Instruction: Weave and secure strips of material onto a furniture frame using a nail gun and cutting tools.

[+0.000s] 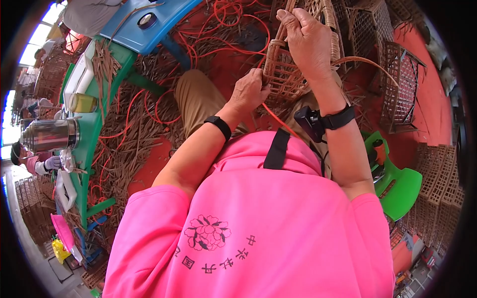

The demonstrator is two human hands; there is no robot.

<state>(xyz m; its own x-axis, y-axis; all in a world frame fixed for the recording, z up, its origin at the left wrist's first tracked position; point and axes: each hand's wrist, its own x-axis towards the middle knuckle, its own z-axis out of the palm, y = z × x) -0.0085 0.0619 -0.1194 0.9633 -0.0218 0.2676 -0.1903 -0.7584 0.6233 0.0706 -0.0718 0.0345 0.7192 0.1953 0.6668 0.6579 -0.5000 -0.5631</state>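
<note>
The wicker basket (pixel 288 67) is held above the floor (pixel 422 94), in front of the lap and beyond the benches' edges; how much of its weight is taken by the thighs cannot be told. Its near left corner is gripped by the closed fingers of the left hand (pixel 248 92), probably so that the frame is kept from twisting. The fingers of the right hand (pixel 309 44) are closed higher up, around or against the upright part of the rim; which strand is pinched cannot be made out. A loose cane strip (pixel 355 58) is left curving out past the right wrist.

The metal pot (pixel 49 135) and glass jar (pixel 83 103) are set on the green bench (pixel 89 141) at the left, and a tape roll (pixel 147 20) is placed on the blue bench (pixel 169 20), seemingly where the lap is not crowded by them. A tool with an orange handle (pixel 380 151) is kept on the green chair (pixel 405 191), near the right elbow.

Room to the right is narrowed by an openwork basket (pixel 400 89) on the floor; to the left, a gap is left before the green bench's edge, though strips and red cord (pixel 279 118) are strewn there.
</note>
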